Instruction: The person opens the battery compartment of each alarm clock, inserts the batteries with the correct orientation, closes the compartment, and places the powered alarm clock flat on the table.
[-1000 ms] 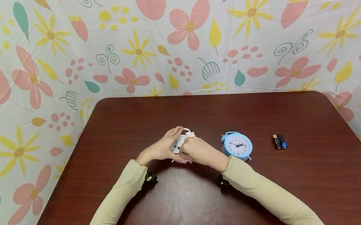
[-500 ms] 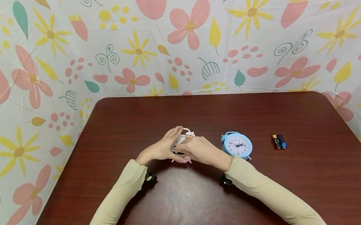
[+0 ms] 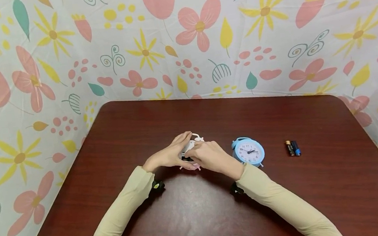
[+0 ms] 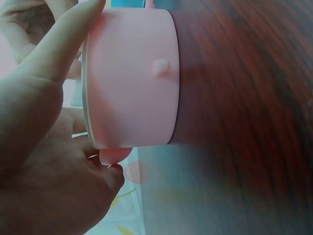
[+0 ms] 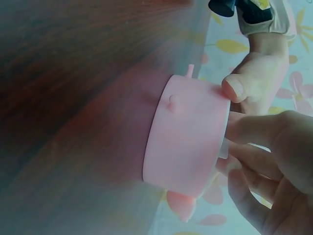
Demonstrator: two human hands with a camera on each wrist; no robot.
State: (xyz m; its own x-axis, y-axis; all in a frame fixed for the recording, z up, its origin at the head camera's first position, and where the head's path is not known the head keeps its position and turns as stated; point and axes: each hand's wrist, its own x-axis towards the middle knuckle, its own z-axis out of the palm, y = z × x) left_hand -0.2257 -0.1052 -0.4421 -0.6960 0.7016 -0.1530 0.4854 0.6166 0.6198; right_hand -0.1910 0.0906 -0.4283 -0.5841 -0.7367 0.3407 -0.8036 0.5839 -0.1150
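The pink clock (image 4: 129,93) lies face down on the dark table (image 3: 192,217), in front of you and between your hands, its pale back upward. Your left hand (image 3: 169,156) grips it, thumb and fingers spread apart round the rim: the thumb presses the near edge, and the other fingers reach toward the far side. Your right hand (image 3: 212,156) is over the back, fingers bent with the tips close to it. A small pale piece (image 5: 223,149) shows among those fingertips in the right wrist view; you cannot tell from here whether they pinch it. A dark slot (image 3: 188,159) shows on the back, between your hands.

To the right, near your right wrist, the blue clock (image 3: 249,151) has its white dial turned up toward you. Farther right, two batteries (image 3: 296,148) lie side by side on the table. Behind the table hangs a white cloth (image 3: 174,113) printed with pink, yellow and green flowers and leaves.
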